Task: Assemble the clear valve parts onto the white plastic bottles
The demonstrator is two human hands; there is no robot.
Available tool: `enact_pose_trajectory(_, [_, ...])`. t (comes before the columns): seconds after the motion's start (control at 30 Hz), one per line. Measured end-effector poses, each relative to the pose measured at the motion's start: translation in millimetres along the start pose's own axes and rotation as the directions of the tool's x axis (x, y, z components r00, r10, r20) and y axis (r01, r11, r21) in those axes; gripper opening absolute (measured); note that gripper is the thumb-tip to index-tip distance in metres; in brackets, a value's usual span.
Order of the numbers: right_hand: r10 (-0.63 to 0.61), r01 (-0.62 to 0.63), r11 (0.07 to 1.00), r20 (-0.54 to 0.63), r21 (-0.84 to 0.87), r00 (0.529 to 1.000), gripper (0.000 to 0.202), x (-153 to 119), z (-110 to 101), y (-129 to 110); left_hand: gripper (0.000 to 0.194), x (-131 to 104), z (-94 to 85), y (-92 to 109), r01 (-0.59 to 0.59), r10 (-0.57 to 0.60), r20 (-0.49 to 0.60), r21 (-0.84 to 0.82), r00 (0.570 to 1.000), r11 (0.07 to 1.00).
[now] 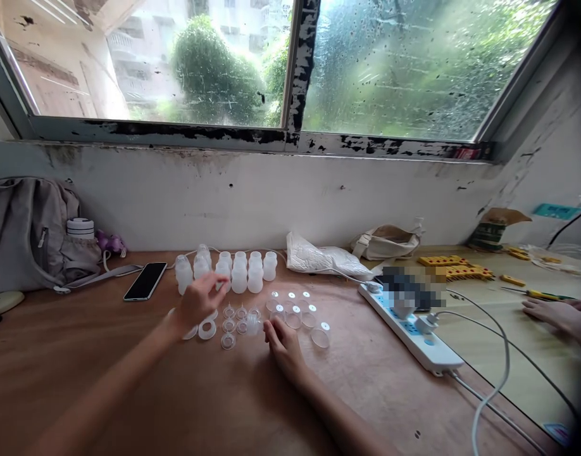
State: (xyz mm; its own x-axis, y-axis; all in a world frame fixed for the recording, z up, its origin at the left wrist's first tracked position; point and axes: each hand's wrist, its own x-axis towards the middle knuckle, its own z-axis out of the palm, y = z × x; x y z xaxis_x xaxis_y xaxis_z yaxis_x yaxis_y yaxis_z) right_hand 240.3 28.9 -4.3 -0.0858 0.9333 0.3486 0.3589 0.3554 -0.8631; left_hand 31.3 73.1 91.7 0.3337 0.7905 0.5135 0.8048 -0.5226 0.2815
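My left hand (pixel 201 305) hovers at the front of a group of small frosted plastic bottles (pixel 240 278). Its thumb and forefinger are apart, with nothing visible between them. Two bottles at the left end of the group (pixel 184 275) have domed tops. My right hand (pixel 285 345) is closed at the fingertips on a clear ribbed plastic piece (pixel 253 324). Between the hands lie several clear bottle teats (pixel 228 342). White rings (pixel 207 329) sit below my left hand, partly hidden by it. Several clear round covers with white dots (pixel 319 339) lie beyond my right hand.
A phone (pixel 145 282) and a grey backpack (pixel 24 234) are on the left. A white power strip (pixel 414 329) with cables runs along the right. White packaging (pixel 323 256) lies by the wall. Another person's hand (pixel 556 316) rests at the far right, near a screwdriver (pixel 540 295).
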Motion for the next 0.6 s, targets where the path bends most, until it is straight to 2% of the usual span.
enact_pose_trajectory(0.03, [-0.005, 0.005, 1.0, -0.012, -0.021, 1.0, 0.035, 1, 0, 1, 0.024, 25, -7.4, -3, 0.032, -0.046, 0.12, 0.12, 0.992, 0.992])
enact_pose_trajectory(0.13, [-0.027, 0.026, 0.996, -0.008, -0.083, 1.0, 0.035, 1, 2, 4, 0.026, 95, -18.2, -17, 0.061, -0.115, 0.249, 0.214, 0.962, 0.975])
enact_pose_trajectory(0.23, [-0.03, 0.028, 0.994, -0.014, -0.101, 0.999, 0.036, -1, 3, 5, 0.031, 139, -11.6, -32, 0.102, -0.218, 0.368, 0.309, 0.904, 0.946])
enact_pose_trajectory(0.3, [-0.019, 0.017, 0.996, -0.029, -0.085, 0.999, 0.036, -1, 4, 6, 0.03, 151, -2.3, -38, 0.12, -0.284, 0.417, 0.376, 0.864, 0.919])
enact_pose_trajectory(0.4, [-0.005, 0.003, 0.998, -0.047, -0.06, 0.999, 0.037, -1, 4, 7, 0.029, 152, 11.1, -39, 0.131, -0.35, 0.445, 0.45, 0.824, 0.883])
enact_pose_trajectory(0.5, [-0.005, 0.001, 0.998, -0.059, -0.057, 0.998, 0.038, 0, 4, 9, 0.03, 148, 16.8, -35, 0.114, -0.359, 0.438, 0.492, 0.824, 0.863])
enact_pose_trajectory(0.6, [0.002, -0.005, 0.999, -0.066, -0.05, 0.998, 0.038, 0, 4, 9, 0.028, 151, 6.5, -32, 0.08, -0.327, 0.405, 0.519, 0.854, 0.851])
